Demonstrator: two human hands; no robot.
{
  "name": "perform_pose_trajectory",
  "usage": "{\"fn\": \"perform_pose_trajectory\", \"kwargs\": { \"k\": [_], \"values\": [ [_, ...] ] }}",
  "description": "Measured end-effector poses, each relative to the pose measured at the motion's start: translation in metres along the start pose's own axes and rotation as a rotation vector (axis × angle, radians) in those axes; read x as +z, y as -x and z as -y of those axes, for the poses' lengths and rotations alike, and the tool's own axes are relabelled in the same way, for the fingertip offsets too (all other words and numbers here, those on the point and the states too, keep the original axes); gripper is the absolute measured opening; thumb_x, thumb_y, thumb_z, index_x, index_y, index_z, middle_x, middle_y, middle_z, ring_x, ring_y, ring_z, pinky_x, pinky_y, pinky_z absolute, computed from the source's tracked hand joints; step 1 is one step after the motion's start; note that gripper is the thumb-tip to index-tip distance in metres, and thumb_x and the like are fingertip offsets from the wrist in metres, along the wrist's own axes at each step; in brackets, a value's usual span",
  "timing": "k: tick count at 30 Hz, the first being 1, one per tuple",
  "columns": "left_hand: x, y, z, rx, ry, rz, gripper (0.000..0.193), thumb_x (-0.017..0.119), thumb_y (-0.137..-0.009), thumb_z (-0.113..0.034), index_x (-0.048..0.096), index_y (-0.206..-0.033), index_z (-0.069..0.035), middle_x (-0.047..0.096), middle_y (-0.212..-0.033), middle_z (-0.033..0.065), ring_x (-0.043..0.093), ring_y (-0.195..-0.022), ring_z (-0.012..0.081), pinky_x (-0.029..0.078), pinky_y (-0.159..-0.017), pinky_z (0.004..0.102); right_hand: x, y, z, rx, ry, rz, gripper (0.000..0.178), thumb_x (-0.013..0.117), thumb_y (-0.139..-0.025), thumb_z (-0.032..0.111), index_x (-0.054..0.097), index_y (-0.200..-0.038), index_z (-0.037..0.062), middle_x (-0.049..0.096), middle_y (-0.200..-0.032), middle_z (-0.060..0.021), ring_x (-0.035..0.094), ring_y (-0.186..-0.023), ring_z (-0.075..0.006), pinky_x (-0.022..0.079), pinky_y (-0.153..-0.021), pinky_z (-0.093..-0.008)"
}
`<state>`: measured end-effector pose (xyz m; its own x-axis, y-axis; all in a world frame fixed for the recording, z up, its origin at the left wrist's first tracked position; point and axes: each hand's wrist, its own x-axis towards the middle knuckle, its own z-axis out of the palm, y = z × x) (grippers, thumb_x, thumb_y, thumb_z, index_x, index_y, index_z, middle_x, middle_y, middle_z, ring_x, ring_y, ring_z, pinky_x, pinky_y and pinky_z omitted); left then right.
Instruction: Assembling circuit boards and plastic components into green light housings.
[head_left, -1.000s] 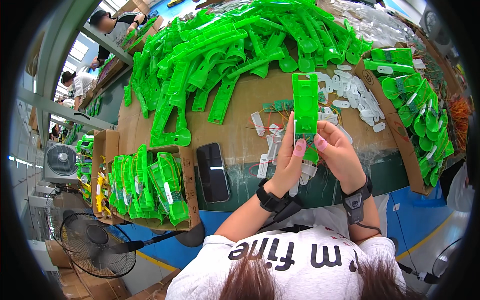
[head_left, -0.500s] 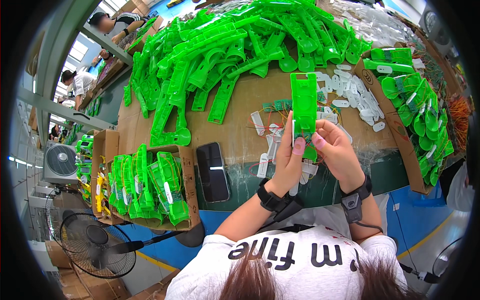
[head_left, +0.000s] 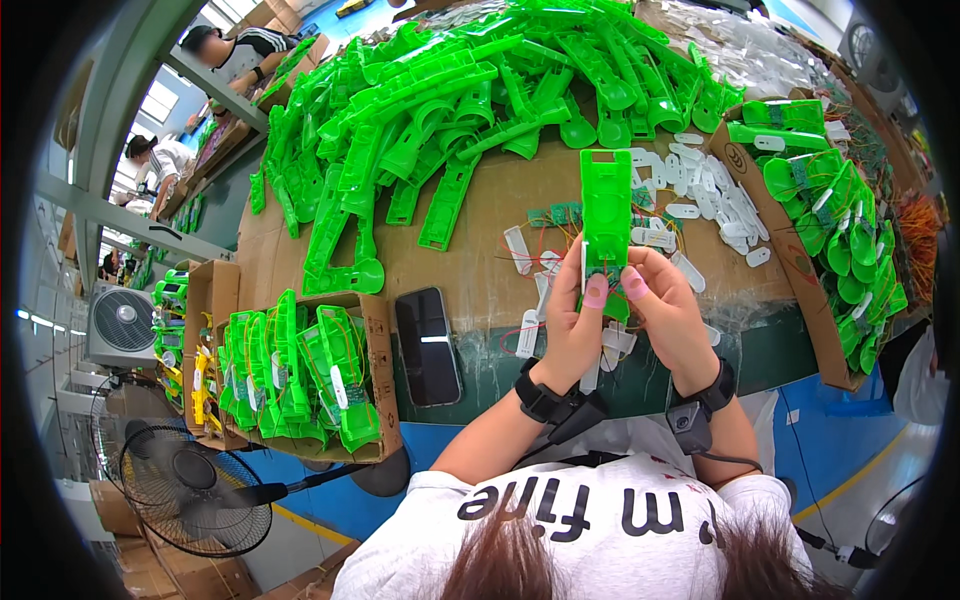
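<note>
I'm looking down at the bench, and both hands are meeting over the front edge of the brown cardboard sheet. My left hand is wrapping its fingers around the lower end of a flat green plastic handle piece, thumb pressing on its face. My right hand is pinching the same lower end from the other side, its thumb lying right beside the left thumb. The piece is standing upright between them, its slotted top end pointing away from me, above the sheet.

Just under the hands, small white plastic strips are lying scattered, with thin red wires among them. More white oval tabs are spreading out to the right of the held piece. Behind them a big heap of green plastic parts is covering the far half of the bench.

To the left, a black phone is lying flat near the bench edge. Beside it an open cardboard box is holding finished green pieces standing on end. On the right, another cardboard box is carrying green round-headed parts. A black floor fan is standing below at the left, well apart from the hands.
</note>
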<state>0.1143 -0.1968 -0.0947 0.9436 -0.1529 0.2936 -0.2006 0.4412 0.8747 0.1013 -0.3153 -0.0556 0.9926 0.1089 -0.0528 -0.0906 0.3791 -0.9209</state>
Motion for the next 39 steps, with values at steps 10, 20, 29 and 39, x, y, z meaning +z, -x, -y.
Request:
{"fn": "perform_pose_trajectory", "kwargs": {
  "k": [10,20,29,39],
  "values": [
    [0.001,0.004,-0.001,-0.024,0.066,-0.021,0.049,0.046,-0.091,-0.014,0.027,-0.132,0.003,0.045,-0.123,0.0098,0.045,-0.11,0.0136,0.038,-0.091,0.026,0.002,-0.001,-0.005,-0.046,0.014,-0.029,0.021,0.053,-0.087,0.009,0.049,-0.105,-0.0012,0.058,-0.099,-0.0064,0.054,-0.089,-0.0103,0.043,-0.079,-0.0234],
    [0.002,0.002,-0.005,-0.005,-0.01,0.048,0.048,0.045,-0.09,-0.008,0.026,-0.132,0.003,0.042,-0.126,0.011,0.043,-0.114,0.0151,0.036,-0.094,0.0267,-0.001,0.0,0.0,-0.095,0.046,0.009,0.022,0.053,-0.087,0.008,0.046,-0.107,-0.002,0.057,-0.099,-0.006,0.054,-0.089,-0.0093,0.043,-0.078,-0.0223],
    [0.004,0.001,-0.003,-0.017,0.03,0.186,0.052,0.043,-0.09,-0.006,0.02,-0.136,0.001,0.033,-0.134,0.0104,0.034,-0.122,0.0164,0.029,-0.1,0.0287,-0.001,0.0,0.005,-0.186,0.09,-0.049,0.029,0.054,-0.086,0.006,0.043,-0.112,-0.0029,0.056,-0.103,-0.0089,0.055,-0.094,-0.0114,0.045,-0.079,-0.0234],
    [0.0,0.003,0.0,-0.117,0.127,0.153,0.05,0.045,-0.088,-0.002,0.025,-0.133,0.003,0.039,-0.13,0.0112,0.038,-0.12,0.0164,0.03,-0.099,0.0288,0.002,0.001,0.007,-0.147,0.067,-0.064,0.028,0.054,-0.083,0.0,0.042,-0.109,0.0003,0.056,-0.099,-0.0076,0.056,-0.088,-0.011,0.047,-0.075,-0.0233]
  ]
}}
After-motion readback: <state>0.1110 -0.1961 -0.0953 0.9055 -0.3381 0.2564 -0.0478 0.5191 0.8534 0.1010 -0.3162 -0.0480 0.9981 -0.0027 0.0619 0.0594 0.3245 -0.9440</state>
